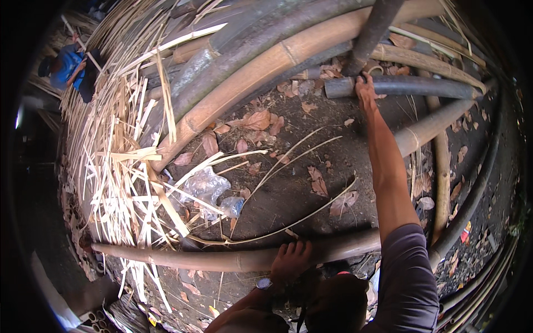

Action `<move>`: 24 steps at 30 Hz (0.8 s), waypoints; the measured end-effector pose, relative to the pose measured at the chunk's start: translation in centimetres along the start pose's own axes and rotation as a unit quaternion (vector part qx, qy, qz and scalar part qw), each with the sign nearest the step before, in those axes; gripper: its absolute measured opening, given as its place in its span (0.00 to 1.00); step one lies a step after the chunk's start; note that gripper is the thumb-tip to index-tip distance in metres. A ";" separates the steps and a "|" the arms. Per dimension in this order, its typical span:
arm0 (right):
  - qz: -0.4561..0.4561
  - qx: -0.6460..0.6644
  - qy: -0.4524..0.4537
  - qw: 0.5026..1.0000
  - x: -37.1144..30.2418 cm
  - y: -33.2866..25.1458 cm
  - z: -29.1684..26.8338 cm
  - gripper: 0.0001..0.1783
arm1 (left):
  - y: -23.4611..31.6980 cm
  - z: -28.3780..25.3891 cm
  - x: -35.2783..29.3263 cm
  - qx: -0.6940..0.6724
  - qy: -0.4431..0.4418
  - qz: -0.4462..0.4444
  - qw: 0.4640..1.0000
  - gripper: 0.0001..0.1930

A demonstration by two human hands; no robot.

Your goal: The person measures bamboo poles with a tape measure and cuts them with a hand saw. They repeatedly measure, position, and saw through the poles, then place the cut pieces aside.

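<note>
The right hand [365, 90] is in the upper right of the frame, on the dark pole [425, 86], near the cut end of it. Its fingers are bent at the upper edge of this pole; I cannot tell if they close around it below. The right arm comes from the lower right, in a dark sleeve [408, 272].

The left hand [291, 261] is at the lower centre, laid from above over the brown pole [202, 260], with fingers a little apart and pointing to the top of the frame. Its thumb is hidden, so I cannot tell if it grips. A watch [264, 283] is on the left wrist. The brown pole runs across the lower part of the frame, from the left to below the right arm.

In the left part lies a big heap of pale strips [119, 202], and beside it a clear plastic bag [204, 187]. Dry leaves [258, 120] are scattered on the dark ground [272, 213] in the middle. Above them, a long tan pole [250, 75] bends across the upper part. A dark post [377, 30] stands near the right hand. In the upper left there is a person in blue [69, 66].
</note>
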State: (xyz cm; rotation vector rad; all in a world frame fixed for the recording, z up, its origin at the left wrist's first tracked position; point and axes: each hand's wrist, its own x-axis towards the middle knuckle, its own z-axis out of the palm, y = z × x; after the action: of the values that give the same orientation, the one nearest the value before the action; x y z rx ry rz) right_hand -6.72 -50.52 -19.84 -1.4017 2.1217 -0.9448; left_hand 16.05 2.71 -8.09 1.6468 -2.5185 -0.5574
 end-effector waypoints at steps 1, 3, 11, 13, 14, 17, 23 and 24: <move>-0.044 0.027 0.026 0.998 0.3 0.2 0.4 0.24 | 0.0 0.0 0.2 0.001 0.006 0.000 1.000 0.29; -0.067 -0.024 0.096 0.993 -3.1 -1.1 2.1 0.23 | -0.7 -0.2 -0.2 0.025 0.017 -0.020 0.999 0.27; -0.073 0.404 0.025 0.911 -15.6 -11.2 -2.7 0.33 | -0.1 -0.4 -1.4 0.014 0.091 -0.053 0.994 0.22; 0.023 0.555 -0.065 0.829 -23.2 -14.5 -7.3 0.47 | -0.2 1.1 -2.5 0.046 0.115 -0.064 0.990 0.20; 0.039 0.512 -0.015 0.858 -24.8 -14.5 -10.2 0.51 | 0.1 1.6 -2.7 0.059 0.126 -0.058 0.989 0.19; 0.065 0.645 -0.086 0.756 -25.5 -9.2 -16.3 0.43 | 0.0 0.7 -2.9 0.060 0.148 -0.028 0.987 0.19; 0.061 0.517 -0.200 0.830 -26.2 -3.6 -27.4 0.38 | 0.2 1.6 -4.5 0.003 0.122 -0.048 0.991 0.25; 0.014 0.452 -0.191 0.871 -29.7 -3.8 -28.7 0.37 | 0.0 1.9 -4.7 0.000 0.123 -0.046 0.991 0.26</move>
State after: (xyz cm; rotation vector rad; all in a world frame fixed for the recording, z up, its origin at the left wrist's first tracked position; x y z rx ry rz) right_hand -11.74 -15.54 1.85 -0.9364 1.1259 -1.2750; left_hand 17.51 7.42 -9.27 1.7216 -2.2776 -0.3385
